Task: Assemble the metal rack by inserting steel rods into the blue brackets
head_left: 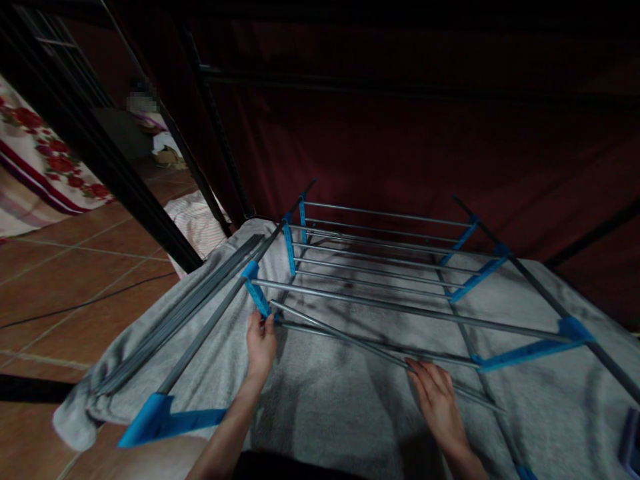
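The left hand [261,343] pinched the blue bracket's [259,295] lower end; the right hand [434,392] held a loose metal rod [335,331], slanting rightward from beside that bracket. Rod fitting seemed in hand, the next move calling for end-to-bracket alignment.

Rack [400,309]: open frame of gray metal tubes and blue connectors, lying on a gray blanket [320,407].
Long side tubes: 2 on the left, 2 on the right, running away from the viewer.
Crossbars: gray rods spanning left to right, most grouped at the far end.
Blue bracket [259,295]: 2nd nearest on the left, tilted, gripped at its lower end.
Loose tube [305,317]: slim, straight, gray, held aslant, crossing the lower crossbar [435,355], its left end near that bracket.
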The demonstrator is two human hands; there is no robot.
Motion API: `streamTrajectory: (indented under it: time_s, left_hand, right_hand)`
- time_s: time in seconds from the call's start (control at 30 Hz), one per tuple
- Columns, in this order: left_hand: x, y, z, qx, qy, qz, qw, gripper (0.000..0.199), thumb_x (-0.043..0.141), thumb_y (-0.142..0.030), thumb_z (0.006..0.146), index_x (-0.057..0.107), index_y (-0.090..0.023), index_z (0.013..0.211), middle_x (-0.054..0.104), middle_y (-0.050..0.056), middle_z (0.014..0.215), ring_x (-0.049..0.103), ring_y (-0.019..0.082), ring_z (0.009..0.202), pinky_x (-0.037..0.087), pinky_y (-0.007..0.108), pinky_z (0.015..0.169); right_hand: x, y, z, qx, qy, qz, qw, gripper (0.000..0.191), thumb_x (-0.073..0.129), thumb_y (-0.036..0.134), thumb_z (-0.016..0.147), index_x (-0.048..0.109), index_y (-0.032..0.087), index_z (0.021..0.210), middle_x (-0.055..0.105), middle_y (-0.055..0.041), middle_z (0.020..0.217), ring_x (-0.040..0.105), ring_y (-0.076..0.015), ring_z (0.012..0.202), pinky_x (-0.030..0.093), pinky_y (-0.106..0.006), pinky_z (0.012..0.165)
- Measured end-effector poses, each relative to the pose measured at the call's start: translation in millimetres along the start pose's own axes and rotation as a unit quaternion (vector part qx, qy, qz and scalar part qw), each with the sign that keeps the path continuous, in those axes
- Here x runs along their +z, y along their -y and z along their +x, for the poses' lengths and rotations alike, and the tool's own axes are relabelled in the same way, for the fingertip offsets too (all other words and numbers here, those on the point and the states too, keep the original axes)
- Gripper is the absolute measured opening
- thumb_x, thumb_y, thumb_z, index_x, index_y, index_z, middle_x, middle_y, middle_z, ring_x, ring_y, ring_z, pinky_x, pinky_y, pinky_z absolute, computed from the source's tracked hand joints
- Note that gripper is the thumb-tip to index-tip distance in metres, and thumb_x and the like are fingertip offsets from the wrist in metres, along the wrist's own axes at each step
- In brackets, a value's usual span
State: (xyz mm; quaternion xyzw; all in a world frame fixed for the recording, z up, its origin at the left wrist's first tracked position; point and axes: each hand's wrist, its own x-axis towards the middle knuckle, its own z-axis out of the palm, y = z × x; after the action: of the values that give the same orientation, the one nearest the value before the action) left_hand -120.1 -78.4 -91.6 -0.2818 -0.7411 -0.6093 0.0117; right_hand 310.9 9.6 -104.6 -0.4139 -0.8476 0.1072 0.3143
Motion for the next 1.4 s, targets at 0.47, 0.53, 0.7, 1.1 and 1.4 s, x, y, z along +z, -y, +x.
streamTrajectory:
  time_s: [0.47,0.53,0.7,1.1,1.4]
  left_hand:
    - [1.3,5,0,-0.001,0.009,-0.003,1.0,0.036,0.059,-0.054,0.087,0.066,-0.021,0.102,0.066,0.007,0.097,0.061,0.024,0.093,0.05,0.037,0.087]
    - [1.6,6,0,0.001,0.01,-0.003,1.0,0.038,0.058,-0.053,0.088,0.066,-0.021,0.106,0.067,0.008,0.103,0.062,0.025,0.097,0.05,0.039,0.091]
    - [1.7,8,0,0.004,0.007,0.001,1.0,0.037,0.058,-0.053,0.087,0.067,-0.021,0.103,0.067,0.008,0.099,0.062,0.025,0.094,0.051,0.041,0.095]
    - [1.9,15,0,0.009,0.019,0.011,1.0,0.042,0.054,-0.053,0.089,0.066,-0.019,0.111,0.069,0.012,0.112,0.064,0.027,0.105,0.051,0.043,0.098]
    - [1.5,14,-1,0.007,0.006,0.028,1.0,0.043,0.053,-0.056,0.088,0.065,-0.019,0.107,0.066,0.01,0.101,0.063,0.026,0.094,0.052,0.041,0.089]
  right_hand:
    - [5,-11,-10,-0.012,0.003,0.005,1.0,0.036,0.047,0.044,0.106,0.067,0.033,0.133,0.074,-0.0047,0.11,0.068,-0.0266,0.101,0.052,-0.044,0.092]
    - [5,-10,-9,-0.01,0.003,0.001,1.0,0.036,0.048,0.043,0.106,0.068,0.033,0.134,0.074,-0.0047,0.109,0.068,-0.0264,0.101,0.053,-0.043,0.092]
    - [3,-6,-8,-0.003,0.013,-0.004,1.0,0.036,0.046,0.04,0.106,0.069,0.034,0.133,0.074,-0.0059,0.111,0.067,-0.0271,0.104,0.054,-0.045,0.093]
    - [-2,0,0,-0.014,0.002,0.004,1.0,0.035,0.047,0.033,0.106,0.068,0.036,0.134,0.074,-0.005,0.111,0.067,-0.0271,0.1,0.054,-0.045,0.089]
    - [-10,-4,17,-0.041,0.028,-0.01,0.999,0.033,0.047,0.035,0.106,0.068,0.034,0.131,0.075,-0.0048,0.109,0.069,-0.0254,0.097,0.054,-0.042,0.088]
